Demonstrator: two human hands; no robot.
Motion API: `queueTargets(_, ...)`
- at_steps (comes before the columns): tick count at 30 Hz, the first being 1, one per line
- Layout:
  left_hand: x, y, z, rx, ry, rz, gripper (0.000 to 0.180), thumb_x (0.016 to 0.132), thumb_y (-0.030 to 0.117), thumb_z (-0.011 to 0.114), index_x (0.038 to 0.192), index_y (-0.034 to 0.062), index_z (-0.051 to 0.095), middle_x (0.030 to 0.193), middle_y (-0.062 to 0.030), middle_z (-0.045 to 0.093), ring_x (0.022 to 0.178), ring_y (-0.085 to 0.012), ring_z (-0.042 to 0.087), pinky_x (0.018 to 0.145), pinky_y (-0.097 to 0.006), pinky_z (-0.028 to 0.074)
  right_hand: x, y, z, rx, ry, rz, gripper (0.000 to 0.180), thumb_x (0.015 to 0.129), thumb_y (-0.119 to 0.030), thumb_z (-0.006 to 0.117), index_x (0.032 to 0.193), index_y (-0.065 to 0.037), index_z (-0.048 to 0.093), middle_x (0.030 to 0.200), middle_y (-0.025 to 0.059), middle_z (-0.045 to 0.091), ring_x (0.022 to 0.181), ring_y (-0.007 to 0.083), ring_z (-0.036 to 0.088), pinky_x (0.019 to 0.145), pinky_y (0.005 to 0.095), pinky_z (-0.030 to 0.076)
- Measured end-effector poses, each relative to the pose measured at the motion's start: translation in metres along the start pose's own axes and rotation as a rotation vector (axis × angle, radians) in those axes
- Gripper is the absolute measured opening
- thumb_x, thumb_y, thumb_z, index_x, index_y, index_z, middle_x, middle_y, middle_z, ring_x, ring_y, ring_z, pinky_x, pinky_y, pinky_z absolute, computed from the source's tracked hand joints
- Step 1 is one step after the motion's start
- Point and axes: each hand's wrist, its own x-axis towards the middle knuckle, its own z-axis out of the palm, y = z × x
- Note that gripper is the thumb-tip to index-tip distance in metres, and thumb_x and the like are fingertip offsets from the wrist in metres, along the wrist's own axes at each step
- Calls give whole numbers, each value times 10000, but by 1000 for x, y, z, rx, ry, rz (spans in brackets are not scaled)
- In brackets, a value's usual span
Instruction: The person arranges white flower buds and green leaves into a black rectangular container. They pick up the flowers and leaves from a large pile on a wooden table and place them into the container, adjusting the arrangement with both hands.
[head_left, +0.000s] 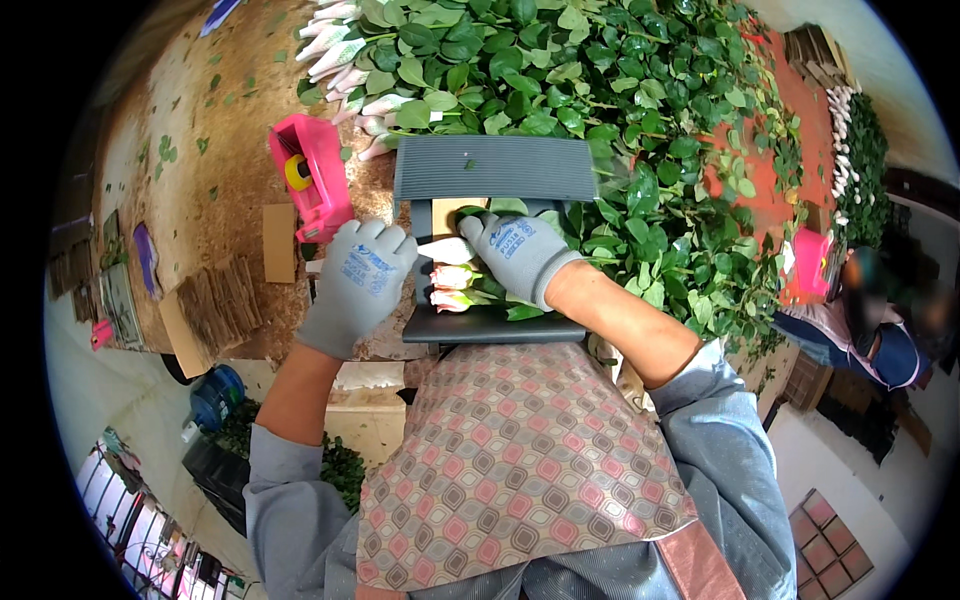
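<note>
My left hand, in a grey glove, is curled closed just below a pink tape dispenser with a yellow-cored roll. Whatever its fingers hold, if anything, is hidden. My right hand, gloved alike, closes over a rose whose bud is wrapped in white netting. Below that bud, two pale pink roses lie side by side with their heads toward my left hand. They rest in a dark grey stand with a ribbed upper panel and a smooth lower ledge. A piece of tan cardboard shows between the panels.
Leafy rose stems are heaped beyond the stand, with netted buds at their left. Cardboard sheets stand at the table's left edge. Far right, a person is near another pink dispenser. A blue water jug sits below left.
</note>
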Motion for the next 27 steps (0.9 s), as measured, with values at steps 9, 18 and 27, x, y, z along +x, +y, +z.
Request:
queueTargets(9,-32,0,-44,-112,7,-290,429,819,241,726,1194,42,664,1088,-128,671,1013,-335,631,918,-456,492,0,-7,10,-158,48,-34,319,974,-100,536,1291,-62,541,1058,175,720,945,337,727,757,447,582)
queueTargets(18,-32,86,2,-155,-123,-62,624,877,255,666,1452,46,544,1437,-124,575,1052,-266,564,821,-400,474,-4,-15,10,-115,147,-111,238,1072,-286,464,1094,-88,594,912,141,715,812,328,725,690,444,562)
queueTargets(27,-25,89,-2,-65,-164,-108,635,835,153,612,1449,15,527,1459,-124,548,1055,-273,542,818,-394,458,0,-5,14,-204,48,-177,272,965,-168,555,1221,-75,574,924,129,670,827,308,706,669,423,549)
